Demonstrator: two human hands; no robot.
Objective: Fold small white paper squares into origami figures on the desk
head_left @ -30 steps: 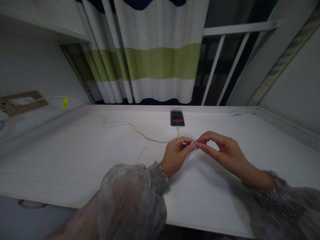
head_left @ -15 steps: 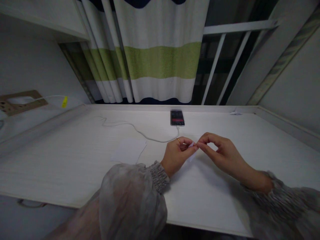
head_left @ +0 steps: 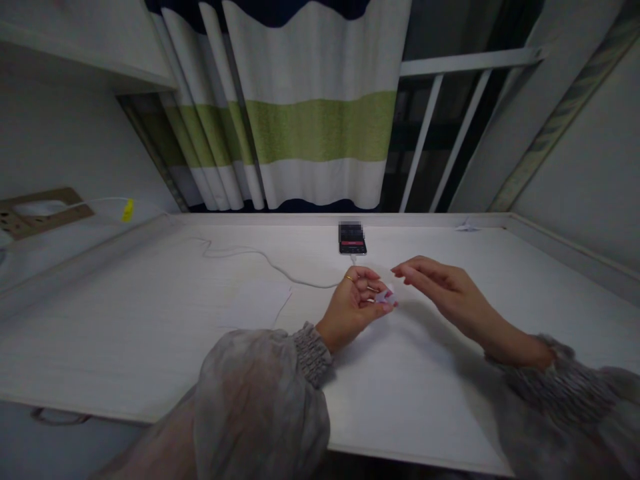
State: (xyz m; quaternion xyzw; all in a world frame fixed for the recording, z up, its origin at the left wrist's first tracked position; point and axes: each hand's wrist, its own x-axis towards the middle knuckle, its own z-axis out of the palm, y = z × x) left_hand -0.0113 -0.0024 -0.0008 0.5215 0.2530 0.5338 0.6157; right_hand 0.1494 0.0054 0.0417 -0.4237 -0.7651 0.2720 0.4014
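Observation:
My left hand (head_left: 353, 301) is curled closed over the white desk (head_left: 150, 333), pinching a small folded piece of white paper (head_left: 384, 295) between thumb and fingertips. A ring shows on one finger. My right hand (head_left: 440, 287) hovers just to the right of the paper, apart from it, fingers loosely stretched and holding nothing. Both arms wear grey gathered sleeves.
A phone (head_left: 352, 238) lies at the desk's far edge, with a white cable (head_left: 250, 253) running left to a wall socket (head_left: 35, 212). A sheet of white paper (head_left: 257, 300) lies left of my left hand. A small paper scrap (head_left: 467, 227) sits far right. A striped curtain (head_left: 310, 120) hangs behind.
My right hand let go of the folded paper and drew slightly away, its fingers opening. My left hand keeps the paper, now folded smaller in its fingertips.

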